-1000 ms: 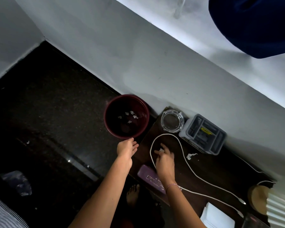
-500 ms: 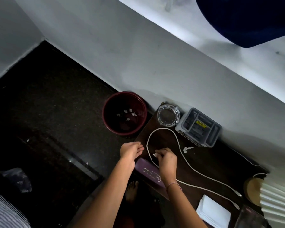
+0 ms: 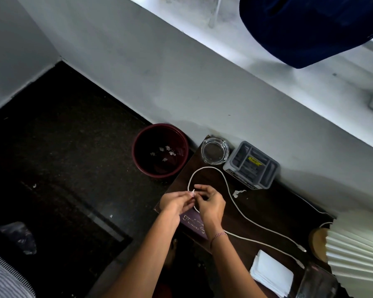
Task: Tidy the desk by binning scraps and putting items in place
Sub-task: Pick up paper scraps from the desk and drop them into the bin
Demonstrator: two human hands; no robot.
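Above the left end of the dark wooden desk (image 3: 274,209), my left hand (image 3: 174,202) and my right hand (image 3: 210,201) meet fingertip to fingertip. A small white paper scrap (image 3: 193,192) is pinched between them; which hand carries it I cannot tell for sure. Another torn white scrap (image 3: 238,192) lies on the desk to the right of my hands. A dark red bin (image 3: 160,150) stands on the floor left of the desk, with several white scraps at its bottom. A white cable (image 3: 211,168) loops across the desk around my hands.
A glass ashtray (image 3: 214,150) and a grey organiser tray (image 3: 252,165) stand at the desk's back edge by the wall. A purple box (image 3: 195,224) lies under my wrists. White napkins (image 3: 271,275), a pleated lamp shade (image 3: 357,257) and a glass (image 3: 317,282) crowd the right end.
My right hand lifted a scrap off the desk. My left hand drew back from the bin's rim and came together with the right hand over the desk.
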